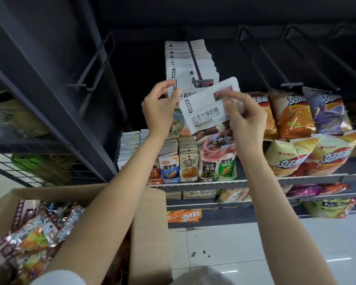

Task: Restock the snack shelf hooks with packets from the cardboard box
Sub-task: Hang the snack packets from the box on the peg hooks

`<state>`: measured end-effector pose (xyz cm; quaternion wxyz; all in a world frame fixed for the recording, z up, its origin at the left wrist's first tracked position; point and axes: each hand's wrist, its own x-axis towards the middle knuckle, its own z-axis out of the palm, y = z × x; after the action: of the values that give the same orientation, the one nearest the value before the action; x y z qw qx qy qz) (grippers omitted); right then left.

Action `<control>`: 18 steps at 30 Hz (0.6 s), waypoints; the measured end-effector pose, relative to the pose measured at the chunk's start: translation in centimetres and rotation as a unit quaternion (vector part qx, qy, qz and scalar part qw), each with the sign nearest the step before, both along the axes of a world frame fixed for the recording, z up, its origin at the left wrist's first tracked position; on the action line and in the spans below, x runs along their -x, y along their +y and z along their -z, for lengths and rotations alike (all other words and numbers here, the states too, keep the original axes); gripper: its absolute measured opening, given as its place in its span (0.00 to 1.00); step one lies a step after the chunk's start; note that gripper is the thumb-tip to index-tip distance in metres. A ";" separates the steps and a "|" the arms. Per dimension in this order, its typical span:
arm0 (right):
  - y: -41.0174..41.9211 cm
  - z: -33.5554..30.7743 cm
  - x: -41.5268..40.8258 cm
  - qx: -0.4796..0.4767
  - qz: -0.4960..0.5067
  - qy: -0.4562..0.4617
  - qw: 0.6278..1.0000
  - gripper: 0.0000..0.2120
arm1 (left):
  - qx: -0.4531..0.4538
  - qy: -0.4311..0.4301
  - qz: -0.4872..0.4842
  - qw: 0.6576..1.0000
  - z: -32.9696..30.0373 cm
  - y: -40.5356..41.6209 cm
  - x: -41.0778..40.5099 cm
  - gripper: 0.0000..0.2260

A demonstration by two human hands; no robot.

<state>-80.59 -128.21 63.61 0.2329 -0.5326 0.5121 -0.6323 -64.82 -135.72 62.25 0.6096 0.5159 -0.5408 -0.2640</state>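
My right hand (243,118) pinches a white candy packet (206,112) with dark print, tilted, just below the tip of a black shelf hook (195,64). Several matching white packets (185,58) hang in a row on that hook. My left hand (159,109) grips the left edge of the front hanging packet (180,79). The cardboard box (150,219) stands at the lower left, open, with several colourful packets (35,233) inside.
Empty black hooks (269,58) stick out to the right, another hook (97,62) to the left. Chip bags (292,114) hang at right. Small snack packs (189,167) fill a shelf tray below. A grey shelf frame (56,95) slants at left. White floor tiles lie below.
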 end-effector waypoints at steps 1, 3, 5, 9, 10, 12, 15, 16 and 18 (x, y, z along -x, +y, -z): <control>-0.5 -0.2 -0.1 -0.002 -0.012 0.012 1.000 0.08 | -0.005 0.002 0.005 1.000 -0.1 -0.4 -0.1 0.10; -1.4 -0.4 -0.1 0.000 -0.021 0.041 0.999 0.07 | -0.011 -0.003 0.018 1.000 -0.3 -1.2 -0.4 0.10; -2.3 -0.6 -0.2 0.006 -0.021 0.059 0.998 0.07 | -0.018 -0.001 0.040 0.999 -0.3 -1.7 -0.8 0.09; -3.7 -0.2 -0.5 -0.010 -0.010 0.070 0.997 0.08 | -0.023 0.021 0.086 0.996 -0.2 -1.9 -2.0 0.08; -4.0 0.0 -0.5 -0.017 -0.006 0.073 0.997 0.08 | -0.024 0.030 0.100 0.994 -0.2 -1.7 -2.3 0.08; -4.4 0.5 -0.5 -0.019 0.005 0.076 0.997 0.09 | -0.034 0.042 0.123 0.991 -0.2 -1.1 -2.8 0.09; -5.4 1.0 -1.1 0.004 0.050 0.121 0.991 0.10 | -0.033 0.026 0.132 0.990 0.2 -0.1 -3.3 0.10; -6.0 1.3 -1.3 0.009 0.067 0.160 0.985 0.12 | -0.026 0.008 0.130 0.991 0.4 0.1 -3.4 0.10; -7.1 2.0 -1.6 0.003 0.087 0.254 0.963 0.18 | -0.022 -0.043 0.126 0.991 0.8 0.6 -3.5 0.13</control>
<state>-78.96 -135.29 61.65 0.0378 -0.6300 0.5967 -0.4956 -61.36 -135.10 61.45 0.5365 0.4679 -0.6210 -0.3281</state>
